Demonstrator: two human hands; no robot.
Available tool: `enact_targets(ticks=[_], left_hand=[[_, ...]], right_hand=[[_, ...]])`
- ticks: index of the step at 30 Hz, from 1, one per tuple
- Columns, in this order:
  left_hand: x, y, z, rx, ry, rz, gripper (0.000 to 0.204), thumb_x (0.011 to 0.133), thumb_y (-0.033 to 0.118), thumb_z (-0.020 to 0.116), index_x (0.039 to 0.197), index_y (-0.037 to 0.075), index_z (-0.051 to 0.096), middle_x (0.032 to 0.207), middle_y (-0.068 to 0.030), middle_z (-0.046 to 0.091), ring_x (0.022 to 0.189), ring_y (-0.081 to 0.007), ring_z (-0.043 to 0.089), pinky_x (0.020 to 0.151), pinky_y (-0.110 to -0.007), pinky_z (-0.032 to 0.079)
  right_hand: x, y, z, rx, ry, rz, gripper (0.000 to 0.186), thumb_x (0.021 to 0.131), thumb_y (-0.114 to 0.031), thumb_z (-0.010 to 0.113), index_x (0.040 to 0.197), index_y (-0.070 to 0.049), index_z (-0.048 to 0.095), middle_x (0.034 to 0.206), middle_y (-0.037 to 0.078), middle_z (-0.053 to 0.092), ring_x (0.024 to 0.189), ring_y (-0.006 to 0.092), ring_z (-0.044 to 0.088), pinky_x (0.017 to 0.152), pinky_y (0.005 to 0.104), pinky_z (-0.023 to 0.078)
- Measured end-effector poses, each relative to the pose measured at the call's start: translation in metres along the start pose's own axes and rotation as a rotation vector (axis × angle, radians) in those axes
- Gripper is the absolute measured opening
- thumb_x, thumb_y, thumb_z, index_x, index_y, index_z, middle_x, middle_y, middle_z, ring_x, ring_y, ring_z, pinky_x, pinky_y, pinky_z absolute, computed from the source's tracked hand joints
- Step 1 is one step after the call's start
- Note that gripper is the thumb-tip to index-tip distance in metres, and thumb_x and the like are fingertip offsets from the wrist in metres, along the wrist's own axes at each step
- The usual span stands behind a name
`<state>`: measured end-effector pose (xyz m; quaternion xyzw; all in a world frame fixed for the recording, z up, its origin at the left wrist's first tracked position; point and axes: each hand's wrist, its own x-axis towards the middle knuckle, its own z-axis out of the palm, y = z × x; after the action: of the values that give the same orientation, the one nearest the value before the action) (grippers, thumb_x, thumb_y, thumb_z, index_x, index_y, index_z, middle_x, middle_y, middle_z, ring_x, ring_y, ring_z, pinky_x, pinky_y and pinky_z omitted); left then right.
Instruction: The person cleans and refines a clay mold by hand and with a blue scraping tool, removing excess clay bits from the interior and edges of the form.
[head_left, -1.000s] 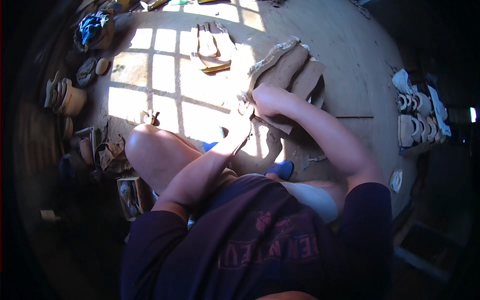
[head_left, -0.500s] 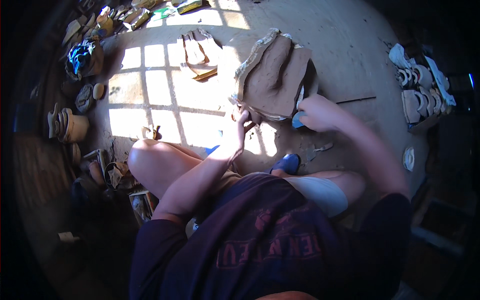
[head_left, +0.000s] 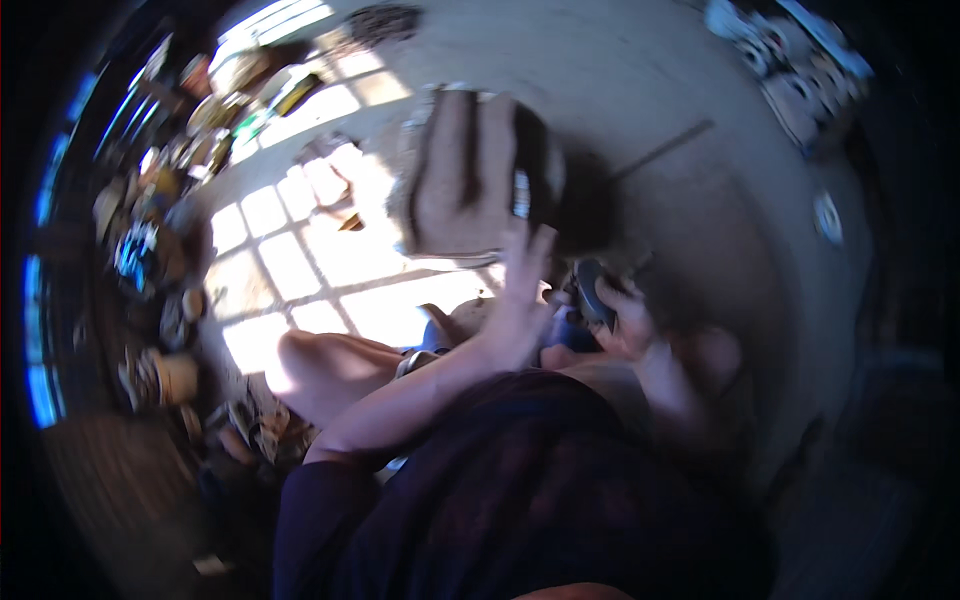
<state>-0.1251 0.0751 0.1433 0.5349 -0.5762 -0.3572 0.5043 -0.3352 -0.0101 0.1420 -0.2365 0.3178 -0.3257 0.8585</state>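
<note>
The left hand (head_left: pixel 520 300) is spread flat and grasps nothing, its long fingers blurred near the ridged clay form (head_left: pixel 460 195) at eleven o'clock; whether they touch is unclear. The right hand (head_left: pixel 630 325), at four o'clock from the left, curls round a dark, round-edged piece (head_left: pixel 592 290). The clay looks matte, brown, with two long rounded ridges. Beyond, toward one o'clock, a thin straight rod (head_left: pixel 660 155) crosses the dull grey floor (head_left: pixel 560 50).

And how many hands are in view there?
2. The left hand is open, by the near edge of the brown block; the right hand is farther right, holding a dark rounded tool. Dark edges could hide others.
</note>
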Motion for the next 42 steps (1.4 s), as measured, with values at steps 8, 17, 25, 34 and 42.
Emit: enact_targets(ticks=[8, 17, 25, 34, 42], left_hand=[[0.033, -0.134, -0.099, -0.174, 0.885, -0.556, 0.096, 0.107, 0.053, 0.055, 0.167, -0.002, 0.004, 0.171, -0.0244, 0.022, 0.153, -0.0352, 0.035, 0.126, -0.044, 0.028], [0.061, -0.132, -0.114, -0.488, 0.851, -0.52, 0.097, 0.102, 0.067, 0.052, 0.168, 0.005, 0.017, 0.169, -0.0235, 0.028, 0.151, -0.0394, 0.037, 0.125, -0.05, 0.031], [0.03, -0.193, -0.251, -0.302, 1.057, -0.524, 0.08, 0.112, 0.059, 0.036, 0.168, 0.004, 0.021, 0.171, -0.0167, 0.028, 0.156, -0.0285, 0.028, 0.126, -0.04, 0.023], [0.016, -0.128, -0.142, -0.387, 1.049, -0.529, 0.079, 0.111, 0.06, 0.039, 0.158, -0.003, 0.039, 0.156, -0.0161, 0.047, 0.142, -0.0258, 0.044, 0.12, -0.038, 0.03], [0.034, -0.088, -0.068, -0.352, 0.477, -0.477, 0.109, 0.101, 0.053, 0.066, 0.165, -0.007, 0.0, 0.167, -0.0325, 0.025, 0.154, -0.0385, 0.03, 0.127, -0.043, 0.025]], right_hand=[[-0.062, -0.173, -0.074, -0.958, 0.38, -0.535, 0.038, 0.094, -0.017, 0.075, 0.124, 0.006, 0.071, 0.141, 0.022, 0.064, 0.127, 0.0293, 0.064, 0.104, 0.0361, 0.051], [-0.073, -0.206, -0.213, -1.629, 0.766, -0.315, 0.052, 0.092, -0.026, 0.078, 0.129, 0.009, 0.068, 0.141, 0.023, 0.064, 0.13, 0.0311, 0.063, 0.107, 0.0394, 0.05], [0.02, -0.204, -0.115, -0.813, 0.518, -0.366, 0.039, 0.103, -0.023, 0.068, 0.132, 0.003, 0.061, 0.104, 0.011, 0.072, 0.075, 0.0125, 0.068, 0.054, 0.0228, 0.047], [0.157, -0.149, 0.014, -0.526, 0.209, -0.154, 0.031, 0.101, -0.016, 0.064, 0.127, 0.001, 0.059, 0.096, 0.009, 0.066, 0.067, 0.0122, 0.061, 0.048, 0.0222, 0.041], [0.278, -0.035, 0.14, -0.771, -0.181, 0.101, 0.03, 0.104, -0.016, 0.061, 0.127, 0.002, 0.058, 0.1, 0.008, 0.067, 0.076, 0.0167, 0.068, 0.061, 0.0297, 0.054]])
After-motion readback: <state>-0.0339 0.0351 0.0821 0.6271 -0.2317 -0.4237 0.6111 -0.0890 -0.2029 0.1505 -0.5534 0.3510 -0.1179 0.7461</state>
